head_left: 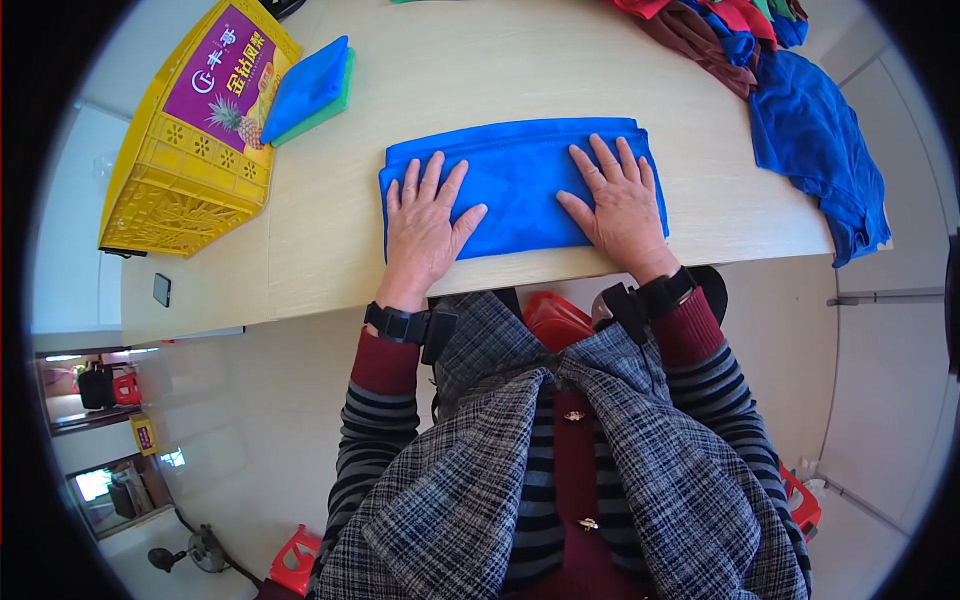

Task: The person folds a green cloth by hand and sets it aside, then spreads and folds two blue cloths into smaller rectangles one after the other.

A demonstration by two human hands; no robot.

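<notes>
A blue cloth [515, 195], folded into a wide flat rectangle, lies on the pale table near its front edge. My left hand [425, 220] rests flat on the cloth's left part, fingers spread and pointing away from me. On the right part lies my right hand [620, 205], also flat, with its thumb stretched toward the middle. Both palms press on the fabric without gripping it. Dark straps with small devices circle both wrists.
On the left of the table [330, 230] stands a yellow plastic crate [200, 170]. Folded blue and green cloths [312, 90] lie beside it. A phone [162, 290] sits at the left edge. Crumpled cloths [700, 45] are heaped far right, and a blue one [815, 150] hangs over the edge.
</notes>
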